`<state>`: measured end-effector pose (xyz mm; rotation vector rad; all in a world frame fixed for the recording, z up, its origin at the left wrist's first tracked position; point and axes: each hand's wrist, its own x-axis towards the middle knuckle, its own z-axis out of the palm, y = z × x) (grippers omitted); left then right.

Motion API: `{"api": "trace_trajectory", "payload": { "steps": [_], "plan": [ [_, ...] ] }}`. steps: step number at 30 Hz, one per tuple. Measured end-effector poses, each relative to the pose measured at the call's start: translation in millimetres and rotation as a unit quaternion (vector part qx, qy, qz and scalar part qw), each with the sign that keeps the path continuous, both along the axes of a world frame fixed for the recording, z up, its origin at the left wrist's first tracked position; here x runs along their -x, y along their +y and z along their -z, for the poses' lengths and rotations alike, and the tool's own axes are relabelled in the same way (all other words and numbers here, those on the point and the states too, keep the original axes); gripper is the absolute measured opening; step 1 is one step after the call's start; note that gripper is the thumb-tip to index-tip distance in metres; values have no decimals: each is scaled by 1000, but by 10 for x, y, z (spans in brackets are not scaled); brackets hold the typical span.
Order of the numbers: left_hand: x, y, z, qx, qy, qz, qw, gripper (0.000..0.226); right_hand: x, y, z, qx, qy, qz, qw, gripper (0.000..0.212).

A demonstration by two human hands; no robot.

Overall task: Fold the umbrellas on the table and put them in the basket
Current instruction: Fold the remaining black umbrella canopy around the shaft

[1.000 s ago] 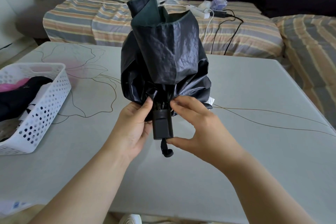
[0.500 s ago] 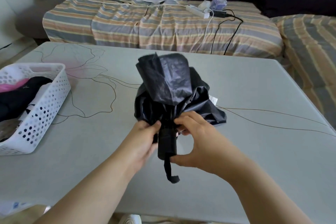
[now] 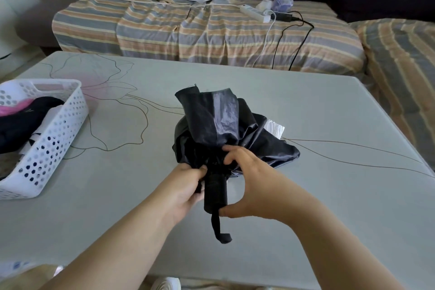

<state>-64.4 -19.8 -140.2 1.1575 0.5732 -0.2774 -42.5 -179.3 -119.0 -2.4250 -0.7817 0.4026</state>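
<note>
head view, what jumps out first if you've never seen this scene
A crumpled black umbrella sits mid-table, its loose canopy bunched above the handle. The left hand and right hand grip it at the handle's top, strap dangling toward the viewer. At the table's left edge stands a white perforated basket holding dark and pink items.

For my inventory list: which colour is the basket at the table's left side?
White, with round holes in its walls: basket, seen in the head view.
</note>
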Motion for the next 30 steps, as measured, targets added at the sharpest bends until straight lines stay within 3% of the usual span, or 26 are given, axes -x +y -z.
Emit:
{"api": "trace_trajectory", "payload": {
  "steps": [4, 9, 11, 15, 17, 19, 21, 24, 27, 30],
  "plan": [
    [-5, 49, -11, -21, 1, 25, 999, 22, -39, 0, 52, -44, 31, -5, 999, 107],
    [-10, 61, -3, -101, -5, 40, 994, 20, -53, 2, 138, -9, 11, -27, 1000, 105],
    [12, 39, 21, -172, -32, 15, 984, 26, -47, -5, 173, -12, 5, -26, 1000, 105],
    [104, -48, 87, -346, -97, -41, 932, 18, -29, -11, 237, -22, -5, -24, 999, 106],
    [171, -92, 86, -434, -142, -13, 890, 23, -32, -15, 256, -30, -10, -24, 999, 106],
    [213, -78, 51, -461, -209, 47, 861, 27, -40, -27, 270, -35, -11, -22, 999, 105],
    [210, 22, 5, -436, -241, 129, 857, 36, -44, -37, 290, -41, -10, -18, 999, 104],
    [144, 197, -30, -271, -207, 258, 904, 51, -29, -44, 342, -56, -2, -10, 998, 103],
    [77, 247, 30, -204, -189, 286, 917, 74, -19, -57, 396, -82, 14, 2, 997, 103],
    [25, 216, 116, -191, -192, 249, 930, 78, -31, -94, 436, -96, 15, 15, 995, 105]
  ]
}}
